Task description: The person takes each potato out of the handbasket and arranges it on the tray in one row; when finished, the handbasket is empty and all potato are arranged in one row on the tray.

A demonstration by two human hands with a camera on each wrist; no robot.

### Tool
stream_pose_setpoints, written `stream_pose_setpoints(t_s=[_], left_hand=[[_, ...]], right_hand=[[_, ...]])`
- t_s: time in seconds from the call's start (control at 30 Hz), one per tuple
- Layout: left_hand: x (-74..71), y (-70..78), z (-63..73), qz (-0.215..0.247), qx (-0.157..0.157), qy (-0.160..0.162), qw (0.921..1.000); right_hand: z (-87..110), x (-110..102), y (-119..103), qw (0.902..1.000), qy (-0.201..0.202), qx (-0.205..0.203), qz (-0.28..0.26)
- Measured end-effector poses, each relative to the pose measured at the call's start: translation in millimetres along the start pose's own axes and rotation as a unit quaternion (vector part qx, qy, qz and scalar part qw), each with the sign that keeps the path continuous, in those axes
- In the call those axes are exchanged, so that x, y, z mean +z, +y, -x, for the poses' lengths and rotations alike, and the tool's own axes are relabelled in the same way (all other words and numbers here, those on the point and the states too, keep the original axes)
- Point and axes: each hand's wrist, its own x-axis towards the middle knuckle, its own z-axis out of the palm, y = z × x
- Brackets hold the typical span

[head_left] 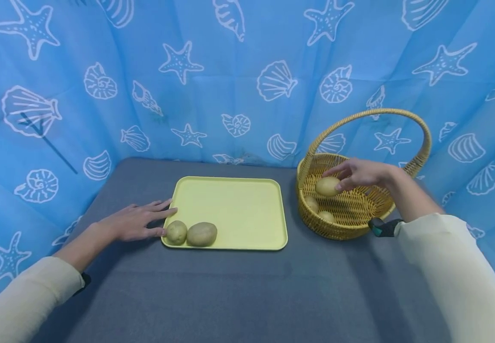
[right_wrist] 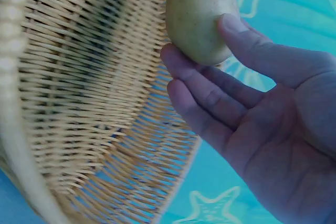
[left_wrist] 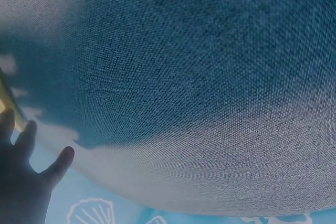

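Over the wicker basket [head_left: 337, 231], my right hand [head_left: 360, 172] pinches a potato [head_left: 327, 186] between thumb and fingers. The right wrist view shows this potato [right_wrist: 202, 17] at the fingertips, above the woven inside. Two more potatoes lie in the basket's left part, one potato [head_left: 311, 204] behind the other potato [head_left: 326, 216]. My left hand [head_left: 137, 221] rests at the left edge of the yellow tray [head_left: 243, 209], fingers spread and straight. Its thumb is beside a round potato [head_left: 176, 232] in the tray's near left corner; a longer potato [head_left: 202, 234] lies right of that one.
The basket's tall arched handle [head_left: 371, 112] rises around the right hand and forearm. A dark grey cloth [head_left: 247, 295] covers the table. Behind it hangs a blue curtain [head_left: 230, 85] with white shells and starfish.
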Motion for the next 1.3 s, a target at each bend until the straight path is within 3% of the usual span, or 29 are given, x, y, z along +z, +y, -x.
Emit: stream_pose_setpoints(t_s=[0.23, 0.47, 0.6, 0.97, 1.3], left_hand=[[0.8, -1.7, 1.5, 0.005, -0.001, -0.003, 1.0000], [-0.8, -3.0, -0.5, -0.008, -0.002, -0.003, 1.0000], [-1.2, -2.5, -1.2, -0.011, 0.000, -0.004, 0.9999], [-4.5, 0.3, -0.4, -0.014, 0.003, -0.010, 0.9998], [-4.1, -0.9, 0.7, -0.008, 0.000, -0.004, 1.0000]], right_hand=[[14.9, 0.2, -25.8, 0.9964, -0.007, -0.075, 0.041], [21.4, 19.3, -45.5, 0.9869, -0.032, -0.153, 0.041], [19.5, 31.7, -55.4, 0.9824, -0.030, -0.177, 0.050], [-9.4, 72.4, -74.4, 0.9769, -0.027, -0.206, 0.048], [-49.5, 115.1, -94.6, 0.9725, -0.038, -0.224, 0.050]])
